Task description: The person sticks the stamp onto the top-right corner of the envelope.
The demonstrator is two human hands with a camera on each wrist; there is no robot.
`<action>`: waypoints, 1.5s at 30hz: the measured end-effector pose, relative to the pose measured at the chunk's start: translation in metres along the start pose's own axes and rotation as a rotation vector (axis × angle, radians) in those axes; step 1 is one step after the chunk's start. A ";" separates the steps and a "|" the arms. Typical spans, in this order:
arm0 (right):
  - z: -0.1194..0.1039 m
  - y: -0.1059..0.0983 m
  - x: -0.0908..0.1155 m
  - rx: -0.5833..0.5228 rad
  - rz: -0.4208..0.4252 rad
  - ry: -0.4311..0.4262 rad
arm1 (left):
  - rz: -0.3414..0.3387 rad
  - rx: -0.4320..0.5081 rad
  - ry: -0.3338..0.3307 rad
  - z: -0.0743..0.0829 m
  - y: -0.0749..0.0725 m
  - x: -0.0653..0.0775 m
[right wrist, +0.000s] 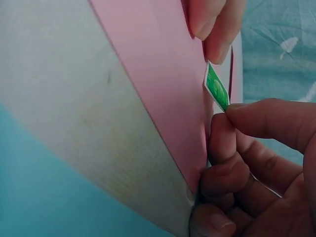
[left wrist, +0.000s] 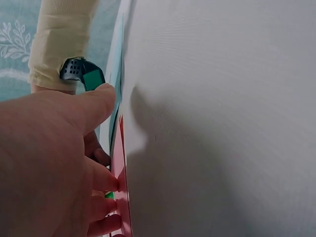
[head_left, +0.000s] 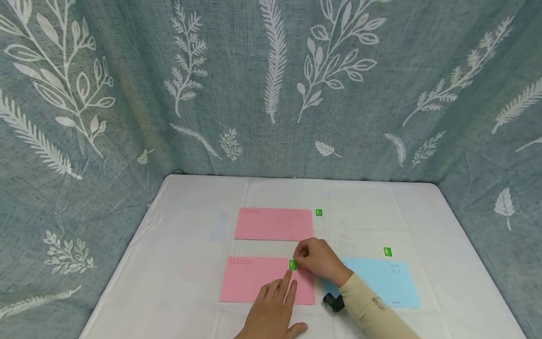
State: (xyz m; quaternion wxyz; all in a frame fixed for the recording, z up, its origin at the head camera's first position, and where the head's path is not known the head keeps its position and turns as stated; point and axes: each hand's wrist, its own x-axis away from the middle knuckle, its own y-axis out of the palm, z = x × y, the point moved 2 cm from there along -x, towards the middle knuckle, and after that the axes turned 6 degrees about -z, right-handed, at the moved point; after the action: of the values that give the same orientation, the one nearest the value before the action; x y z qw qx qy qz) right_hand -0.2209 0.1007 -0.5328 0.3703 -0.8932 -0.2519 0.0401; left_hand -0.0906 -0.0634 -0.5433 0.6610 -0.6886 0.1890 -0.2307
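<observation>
A green stamp [head_left: 293, 264] with a white edge is at the top right corner of the nearer pink envelope [head_left: 250, 280]. My right hand [head_left: 320, 259] pinches it by one edge between thumb and index finger; in the right wrist view the stamp [right wrist: 217, 88] stands tilted at the envelope. My left hand [head_left: 273, 308] lies over the same envelope with fingers extended, one fingertip right at the stamp's lower edge. In the left wrist view the left hand's fingers [left wrist: 102, 206] touch the pink paper, and the stamp is mostly hidden behind them.
Another pink envelope [head_left: 273, 223] lies farther back, with a green stamp [head_left: 319, 213] beside its right corner. At the right is a blue envelope [head_left: 381, 280], partly covered by the right arm, with another green stamp [head_left: 387, 252] just behind it. A white cloth covers the table [head_left: 169, 263].
</observation>
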 end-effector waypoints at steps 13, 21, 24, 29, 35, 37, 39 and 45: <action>-0.004 0.004 -0.002 0.066 0.017 -0.015 | -0.037 -0.017 -0.030 0.000 -0.003 -0.004; -0.002 0.001 -0.001 0.076 0.016 -0.050 | -0.031 -0.017 -0.032 0.002 -0.006 -0.008; -0.001 0.001 0.001 0.086 -0.002 -0.072 | -0.058 -0.021 -0.033 0.004 -0.008 -0.008; 0.000 0.003 0.002 0.153 -0.008 -0.100 | -0.102 -0.027 -0.033 0.006 -0.010 -0.008; -0.001 0.006 -0.001 0.190 -0.010 -0.109 | -0.029 -0.049 -0.036 0.004 -0.011 -0.007; -0.003 0.006 -0.001 0.186 -0.023 -0.106 | -0.015 -0.052 -0.034 0.004 -0.012 -0.007; -0.004 0.005 0.000 0.189 -0.035 -0.105 | -0.026 -0.055 -0.033 0.004 -0.012 -0.007; -0.006 0.006 0.002 0.209 -0.036 -0.102 | -0.071 -0.061 -0.034 0.005 -0.011 -0.007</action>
State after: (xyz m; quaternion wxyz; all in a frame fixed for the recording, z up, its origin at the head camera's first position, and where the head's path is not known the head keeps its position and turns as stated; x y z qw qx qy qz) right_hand -0.2155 0.0941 -0.5329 0.4486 -0.8419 -0.2809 0.1050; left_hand -0.0935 -0.0545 -0.5332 0.6342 -0.7184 0.1603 -0.2366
